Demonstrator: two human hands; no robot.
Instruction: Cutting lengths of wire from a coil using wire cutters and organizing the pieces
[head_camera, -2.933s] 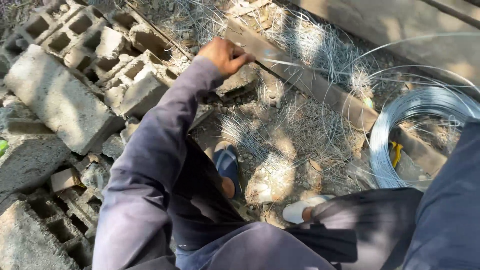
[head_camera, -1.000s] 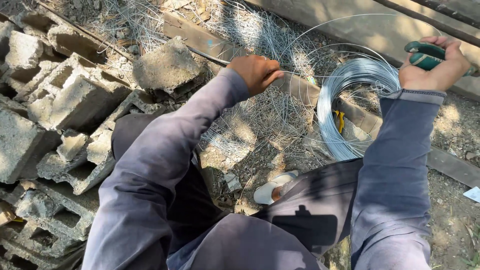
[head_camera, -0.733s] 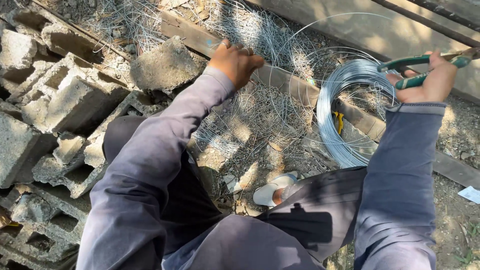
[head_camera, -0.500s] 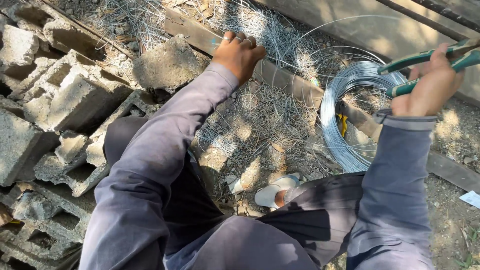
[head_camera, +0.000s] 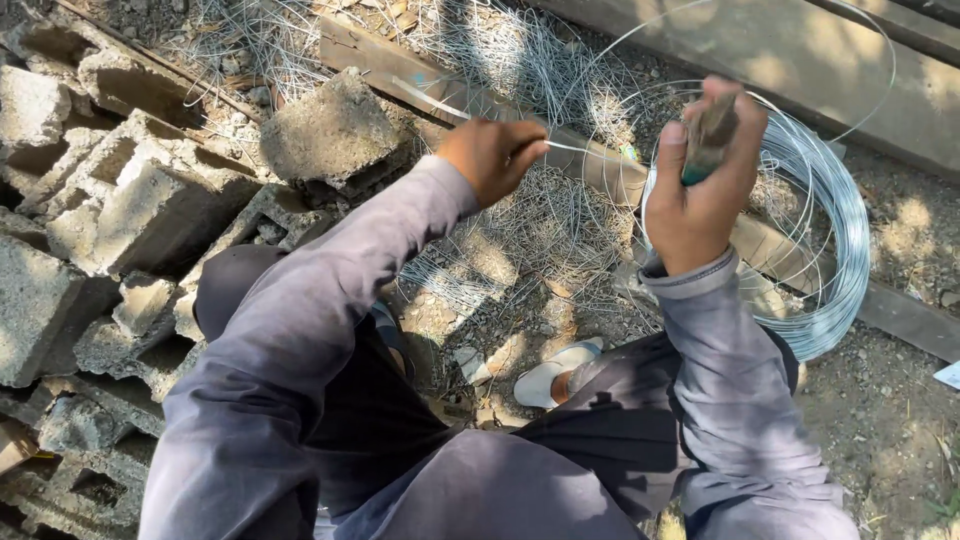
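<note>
My left hand (head_camera: 492, 158) pinches a thin steel wire (head_camera: 570, 148) and holds it out over the ground. My right hand (head_camera: 700, 190) is closed around the green handles of a cutting tool (head_camera: 708, 135), raised close to the wire's right end. The tool's jaws are hidden by my fingers. Behind my right hand lies a large coil of shiny wire (head_camera: 830, 250). A heap of short cut wire pieces (head_camera: 520, 230) covers the dirt below both hands. I crouch, in grey sleeves and dark trousers.
Broken hollow concrete blocks (head_camera: 120, 200) are piled on the left. A wooden plank (head_camera: 600, 165) runs diagonally under the wire and coil. Another beam (head_camera: 800, 60) lies at the top right. My white shoe (head_camera: 545, 380) rests on gravel.
My right hand has swung in from the far right with the tool, toward my left hand. My left hand has lifted off the plank and now holds a wire stretched between the hands.
</note>
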